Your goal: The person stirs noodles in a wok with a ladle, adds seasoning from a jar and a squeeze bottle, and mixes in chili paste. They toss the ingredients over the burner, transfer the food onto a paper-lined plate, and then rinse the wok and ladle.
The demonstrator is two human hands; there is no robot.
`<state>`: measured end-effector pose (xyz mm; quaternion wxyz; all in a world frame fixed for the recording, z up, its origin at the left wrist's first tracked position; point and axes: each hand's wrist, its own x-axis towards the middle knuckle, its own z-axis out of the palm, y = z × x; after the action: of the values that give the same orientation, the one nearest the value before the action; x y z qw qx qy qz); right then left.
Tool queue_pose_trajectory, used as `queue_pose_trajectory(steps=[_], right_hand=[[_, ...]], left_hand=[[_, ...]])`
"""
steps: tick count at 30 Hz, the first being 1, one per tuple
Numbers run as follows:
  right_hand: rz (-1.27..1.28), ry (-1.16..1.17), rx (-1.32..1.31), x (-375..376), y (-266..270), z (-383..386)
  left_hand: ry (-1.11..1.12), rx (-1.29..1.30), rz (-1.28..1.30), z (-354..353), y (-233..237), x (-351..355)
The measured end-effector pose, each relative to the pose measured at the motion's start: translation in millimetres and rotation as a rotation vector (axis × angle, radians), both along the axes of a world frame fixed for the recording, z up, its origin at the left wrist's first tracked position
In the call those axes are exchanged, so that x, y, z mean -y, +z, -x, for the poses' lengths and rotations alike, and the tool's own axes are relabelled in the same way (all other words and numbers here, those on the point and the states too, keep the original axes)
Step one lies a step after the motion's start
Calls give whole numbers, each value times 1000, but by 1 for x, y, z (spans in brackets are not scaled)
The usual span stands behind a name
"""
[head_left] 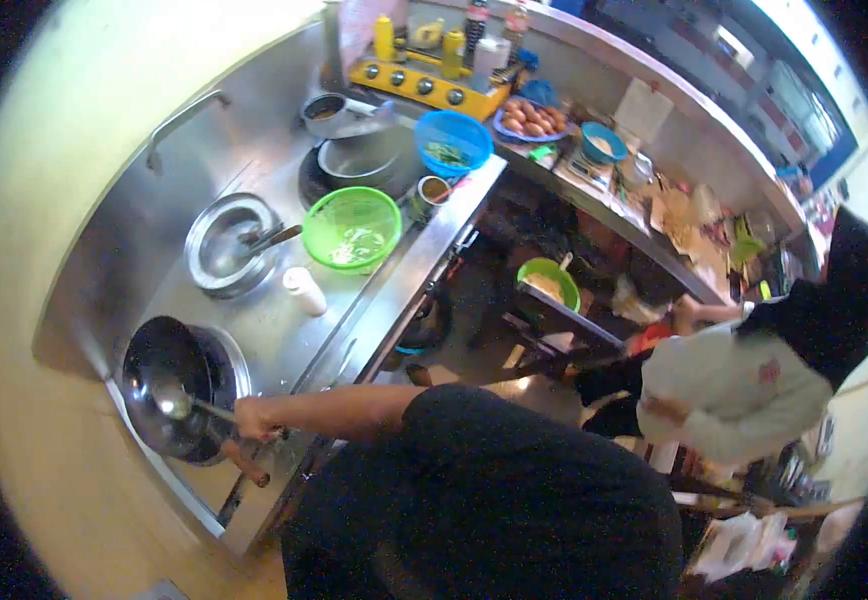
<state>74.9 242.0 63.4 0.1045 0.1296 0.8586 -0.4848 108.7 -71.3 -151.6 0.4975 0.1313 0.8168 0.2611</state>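
Holding ladle (179, 402), my left hand (257, 420) grip wrapped round its handle; long axis runs outward from grip into wok (149, 355).

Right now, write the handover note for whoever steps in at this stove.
Left hand: closed grip on the ladle, whose scoop sits inside the wok.
Right hand: out of view.
The wok stands at the near end of the steel counter; too dark to tell whether it holds food.
Farther along the counter: white bottle, steel bowl, green bowl of pale shreds.
Done: ladle in the wok.
Left: the shreds remain in the green bowl.
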Motion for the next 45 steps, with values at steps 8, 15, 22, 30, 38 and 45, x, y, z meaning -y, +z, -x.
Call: queue_pose_trajectory(steps=[8, 15, 22, 30, 38, 45], right_hand=[[318, 12, -218, 16, -59, 34], [354, -21, -313, -61, -27, -103], [171, -648, -427, -198, -2, -373], [-283, -1133, 55, -243, -30, -601], [-238, -1146, 120, -234, -45, -614], [-262, -1185, 8, -234, -51, -617]], left_hand=[[-143, 61, 20, -6, 44, -60], [-250, 104, 94, -29, 53, -125], [-382, 142, 193, -78, 51, -234], [-586, 197, 144, -152, 59, -400], [-808, 341, -8, -259, 79, -539], [-961, 251, 333, -242, 67, -500]])
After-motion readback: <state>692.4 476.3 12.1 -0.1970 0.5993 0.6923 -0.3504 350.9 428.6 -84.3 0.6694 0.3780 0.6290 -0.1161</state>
